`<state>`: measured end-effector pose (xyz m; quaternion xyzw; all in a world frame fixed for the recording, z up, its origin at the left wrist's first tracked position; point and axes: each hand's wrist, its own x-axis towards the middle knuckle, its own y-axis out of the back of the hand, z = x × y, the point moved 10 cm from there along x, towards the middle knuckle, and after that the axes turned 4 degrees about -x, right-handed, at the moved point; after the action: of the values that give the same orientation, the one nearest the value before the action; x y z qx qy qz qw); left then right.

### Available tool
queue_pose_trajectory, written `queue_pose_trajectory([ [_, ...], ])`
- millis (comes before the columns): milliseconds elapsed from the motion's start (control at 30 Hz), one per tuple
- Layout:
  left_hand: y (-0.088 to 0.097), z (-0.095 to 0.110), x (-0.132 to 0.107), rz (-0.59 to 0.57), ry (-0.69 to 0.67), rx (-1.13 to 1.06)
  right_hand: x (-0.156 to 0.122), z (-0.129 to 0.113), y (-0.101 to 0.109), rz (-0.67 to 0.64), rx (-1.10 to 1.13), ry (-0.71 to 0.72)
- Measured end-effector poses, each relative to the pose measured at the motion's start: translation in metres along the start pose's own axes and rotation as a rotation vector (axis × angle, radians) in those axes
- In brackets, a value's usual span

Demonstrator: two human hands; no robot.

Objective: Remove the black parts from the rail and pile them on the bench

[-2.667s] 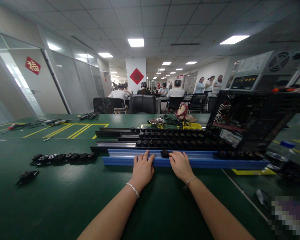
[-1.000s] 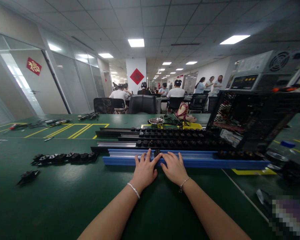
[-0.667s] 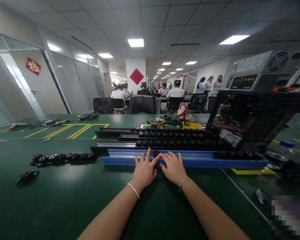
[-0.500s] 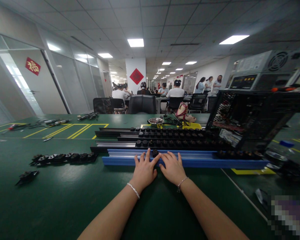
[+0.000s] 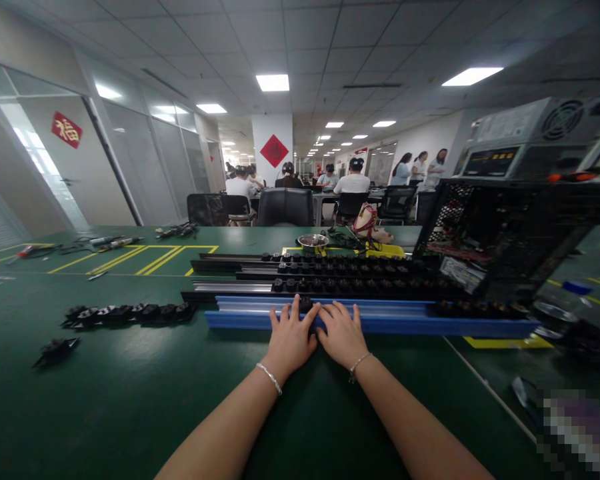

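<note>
Both my hands lie side by side on a long blue rail (image 5: 420, 325) that runs across the green table. My left hand (image 5: 290, 339) rests with fingers stretched and spread over the rail's near edge. Pressed against it, my right hand (image 5: 341, 335) also has its fingers flat on the rail. A small black part (image 5: 306, 304) sits in the rail's channel just beyond the fingertips, between the two hands. Neither hand is wrapped round anything.
Behind the blue rail lie black rails (image 5: 340, 285) filled with several black parts. A row of loose black parts (image 5: 130, 313) and a single piece (image 5: 55, 347) lie at the left. An open computer case (image 5: 510, 233) stands at the right, a metal bowl (image 5: 313, 241) behind. People sit at far tables.
My right hand has slid left along the blue rail until it touches my left hand. The small black part in the channel has moved left with it.
</note>
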<state>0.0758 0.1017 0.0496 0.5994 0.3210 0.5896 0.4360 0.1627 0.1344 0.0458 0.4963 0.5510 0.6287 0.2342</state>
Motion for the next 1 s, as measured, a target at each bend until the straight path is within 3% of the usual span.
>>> queue_pose_trajectory([
  [400,-0.0043,-0.0042,0.005,-0.007,0.077,0.039,0.0017,0.0021,-0.0006,-0.006,-0.028,0.001],
  [1000,-0.0002,-0.0098,0.0036,0.02,0.109,0.028,-0.0005,0.0096,0.0061,0.097,-0.041,-0.004],
])
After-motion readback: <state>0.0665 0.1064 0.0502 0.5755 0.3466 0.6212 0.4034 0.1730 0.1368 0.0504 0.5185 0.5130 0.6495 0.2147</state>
